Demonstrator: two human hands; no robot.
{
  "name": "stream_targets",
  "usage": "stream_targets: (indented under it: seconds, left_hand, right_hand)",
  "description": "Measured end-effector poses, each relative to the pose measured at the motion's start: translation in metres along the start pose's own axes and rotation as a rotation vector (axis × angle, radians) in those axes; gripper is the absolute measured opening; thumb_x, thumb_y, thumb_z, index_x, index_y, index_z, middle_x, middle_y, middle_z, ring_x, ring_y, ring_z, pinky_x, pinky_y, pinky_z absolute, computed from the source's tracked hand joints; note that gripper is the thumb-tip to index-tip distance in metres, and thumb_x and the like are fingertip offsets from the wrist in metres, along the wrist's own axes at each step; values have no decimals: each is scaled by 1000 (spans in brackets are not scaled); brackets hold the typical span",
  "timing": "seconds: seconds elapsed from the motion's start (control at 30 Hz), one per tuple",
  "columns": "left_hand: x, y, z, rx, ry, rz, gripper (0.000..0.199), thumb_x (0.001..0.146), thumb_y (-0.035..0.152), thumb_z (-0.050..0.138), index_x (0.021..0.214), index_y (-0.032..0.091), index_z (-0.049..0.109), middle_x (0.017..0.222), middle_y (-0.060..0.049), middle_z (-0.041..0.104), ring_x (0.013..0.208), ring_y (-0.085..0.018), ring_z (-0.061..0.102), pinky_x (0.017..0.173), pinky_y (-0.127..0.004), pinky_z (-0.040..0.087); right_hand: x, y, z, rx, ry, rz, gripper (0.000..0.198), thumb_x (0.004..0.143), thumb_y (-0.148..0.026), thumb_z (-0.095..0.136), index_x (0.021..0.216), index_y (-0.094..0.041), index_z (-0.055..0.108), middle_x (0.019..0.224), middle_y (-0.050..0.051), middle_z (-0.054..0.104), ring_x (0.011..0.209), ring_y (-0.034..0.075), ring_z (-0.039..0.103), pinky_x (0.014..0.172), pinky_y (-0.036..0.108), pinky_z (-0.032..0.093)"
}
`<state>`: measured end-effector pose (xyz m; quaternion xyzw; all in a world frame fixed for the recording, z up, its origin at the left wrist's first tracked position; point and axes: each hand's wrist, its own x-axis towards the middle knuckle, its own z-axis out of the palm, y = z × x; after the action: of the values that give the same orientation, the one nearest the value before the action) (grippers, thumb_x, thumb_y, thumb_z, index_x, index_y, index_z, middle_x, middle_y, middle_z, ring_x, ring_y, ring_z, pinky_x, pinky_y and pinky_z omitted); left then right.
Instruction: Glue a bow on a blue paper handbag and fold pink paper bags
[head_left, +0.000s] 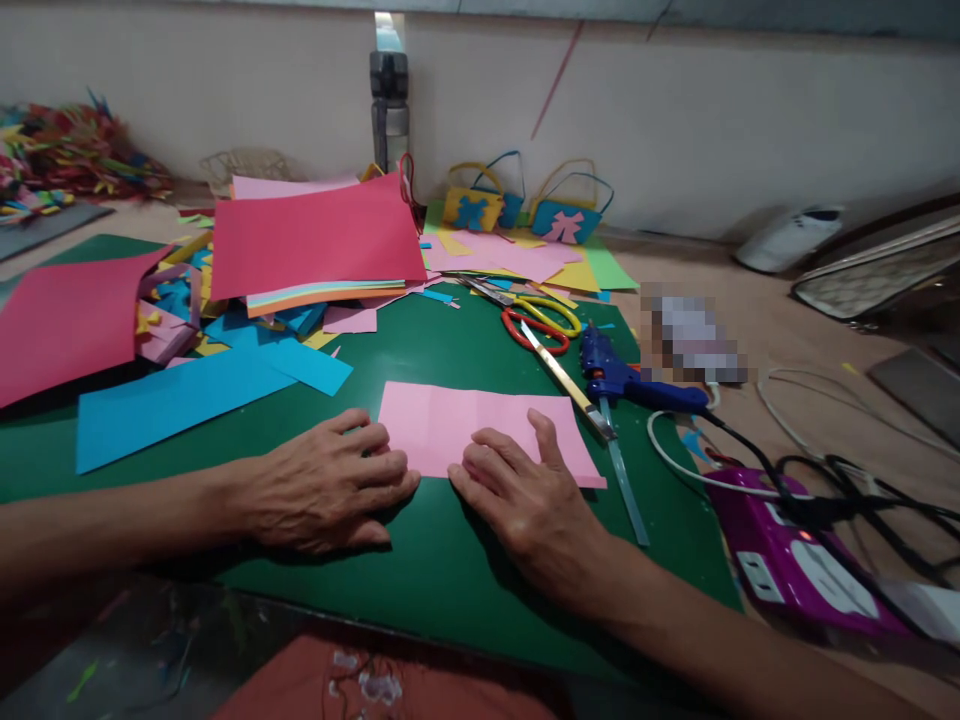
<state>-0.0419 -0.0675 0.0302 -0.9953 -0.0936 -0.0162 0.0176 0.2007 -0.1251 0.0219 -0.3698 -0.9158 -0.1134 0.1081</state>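
Scissors (pixel 551 325), a craft knife (pixel 566 381) and a blue glue gun (pixel 622 382) crowd the right side; a purple power box (pixel 785 555) sits further out, any markings too small to read. The pink sheet (pixel 442 425) lies creased on a green board (pixel 450 590) over the brown worktop (pixel 675 262). At its near edge rest the left hand (pixel 326 485) and right hand (pixel 525 500), fingers parted and loosely bent. Small paper bags (pixel 574 222) (bow-like cut-outs on their fronts) stand before the pale wall (pixel 285 80).

A right hand (pixel 517 495) hides part of the pink paper (pixel 435 425); right of the paper, pixelation masks an object (pixel 694 335); left, the frame crops a red sheet (pixel 67 320).
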Motion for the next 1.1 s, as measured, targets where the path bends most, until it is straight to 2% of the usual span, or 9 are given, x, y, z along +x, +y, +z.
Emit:
stream_targets:
  seconds: [0.27,0.53,0.63,0.73,0.77,0.83,0.9,0.97,1.1]
  left_hand:
    - [-17,0,4,-22,93,-67,33,92,36,46,116,15,51,107,-8,60,92,-24,50,79,-40,34]
    - [-41,-1,8,23,181,-116,26,92,26,44,114,14,52,105,-11,61,92,-26,51,78,-41,35]
    - [-46,-2,8,50,267,-123,20,91,25,46,105,14,55,99,-11,62,87,-25,52,74,-39,36]
    - [-35,1,8,93,377,-124,21,90,29,49,101,12,56,93,-11,62,83,-23,52,71,-37,37]
    - [-28,3,8,99,380,-118,26,90,32,49,105,12,55,94,-12,61,83,-24,51,71,-37,37]
    - [-11,7,8,76,282,-103,42,91,44,46,116,10,51,100,-13,61,85,-24,51,72,-38,37]
    - [4,9,9,18,198,-91,48,90,50,43,117,10,51,99,-12,60,84,-24,50,73,-39,37]
    - [10,10,9,-10,171,-87,47,91,49,42,114,10,53,96,-11,60,83,-24,49,72,-39,37]
    - [2,8,10,48,222,-103,36,92,41,45,108,10,56,95,-10,61,83,-23,49,71,-39,37]
  right_hand:
    - [-1,0,2,8,52,-6,29,90,-10,37,101,-12,63,93,10,63,101,26,51,99,56,18]
    - [-1,0,4,-20,62,-7,30,90,-10,36,100,-13,63,93,10,63,102,25,50,99,55,18]
    - [0,0,5,-33,59,-10,28,89,-10,38,100,-14,64,92,9,63,101,25,50,99,55,18]
    - [0,-1,6,-49,69,-17,27,88,-10,40,99,-12,64,90,10,63,100,26,51,100,55,17]
    - [0,-2,6,-54,72,-17,26,88,-10,40,98,-13,64,90,10,63,100,26,51,100,55,17]
    - [0,-2,6,-59,72,-14,26,88,-11,41,98,-13,64,90,9,63,99,25,51,100,54,18]
    - [0,-2,6,-57,74,-11,26,89,-11,40,97,-14,65,90,9,63,99,25,50,99,54,18]
    - [0,-2,7,-55,75,-13,26,89,-11,40,97,-14,65,90,9,63,99,25,51,99,54,18]
    - [-1,-1,6,-47,76,-25,28,89,-11,38,100,-11,64,90,10,63,100,26,50,100,55,16]
